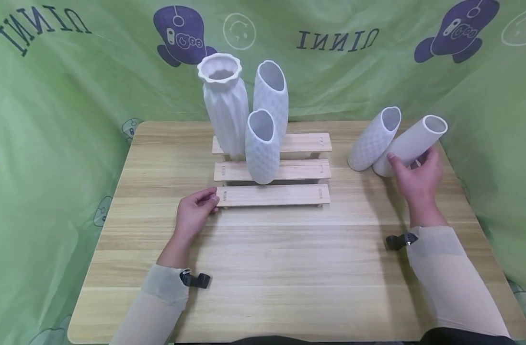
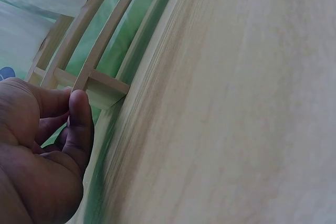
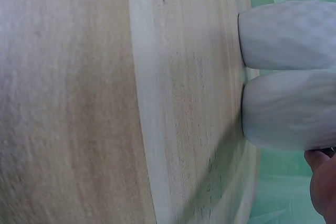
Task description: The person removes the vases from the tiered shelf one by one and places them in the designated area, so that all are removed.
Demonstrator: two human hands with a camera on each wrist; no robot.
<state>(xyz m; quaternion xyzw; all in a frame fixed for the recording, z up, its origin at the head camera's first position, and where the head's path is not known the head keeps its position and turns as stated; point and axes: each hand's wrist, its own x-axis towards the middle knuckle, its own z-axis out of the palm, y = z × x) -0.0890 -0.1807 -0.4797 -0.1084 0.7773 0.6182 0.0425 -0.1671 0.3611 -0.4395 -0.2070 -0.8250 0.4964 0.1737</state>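
Note:
My left hand [image 1: 194, 212] pinches the left end of the front slat of a three-step wooden stand [image 1: 273, 195]; the left wrist view shows thumb and fingertip meeting at that slat's end [image 2: 83, 80]. On the right, my right hand [image 1: 421, 183] grips the lower part of a smooth-looking white vase [image 1: 411, 143], thumb on the near side. Close against it stands a white vase with a diamond pattern [image 1: 372, 143]. The right wrist view shows the bases of both, the held vase [image 3: 289, 111] below, with only part of the hand [image 3: 324, 182] visible.
On the stand's upper steps stand a tall pleated vase with a wavy rim [image 1: 226, 112] and two slant-mouthed vases, one behind [image 1: 273, 100] and one in front [image 1: 263, 155]. Beneath everything is a wooden table [image 1: 289, 268]. A green printed curtain [image 1: 332, 91] surrounds it.

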